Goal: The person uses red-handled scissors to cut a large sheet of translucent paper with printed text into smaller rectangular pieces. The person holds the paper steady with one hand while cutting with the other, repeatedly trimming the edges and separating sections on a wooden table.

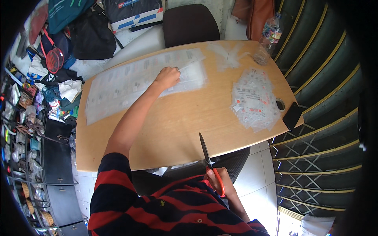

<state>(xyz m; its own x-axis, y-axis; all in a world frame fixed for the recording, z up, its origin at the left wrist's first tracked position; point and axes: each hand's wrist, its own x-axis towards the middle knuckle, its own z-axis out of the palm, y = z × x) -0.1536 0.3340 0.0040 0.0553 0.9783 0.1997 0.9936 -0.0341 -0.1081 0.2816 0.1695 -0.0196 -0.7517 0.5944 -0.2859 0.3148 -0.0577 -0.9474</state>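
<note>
My left hand point(168, 77) reaches across the table, its fingers closed at the top of a wide stack of clear printed plastic sheets point(118, 88); it seems to pinch a sheet there, though the fingertips are partly hidden. Close to my body, beyond the table's near edge, my right hand point(219, 180) grips scissors point(208, 157) by their red handles. The dark blades point away from me over the table edge and look closed together. At the right lies a loose pile of small cut plastic pieces point(255, 100) with print on them.
On the wooden table point(185, 122) are clear plastic scraps point(226, 55), a plastic bottle point(268, 37), a tape roll point(280, 104) and a black phone point(292, 116). A dark chair point(191, 24) stands behind. Bags and crowded shelves line the left; a folding metal gate point(319, 122) runs along the right.
</note>
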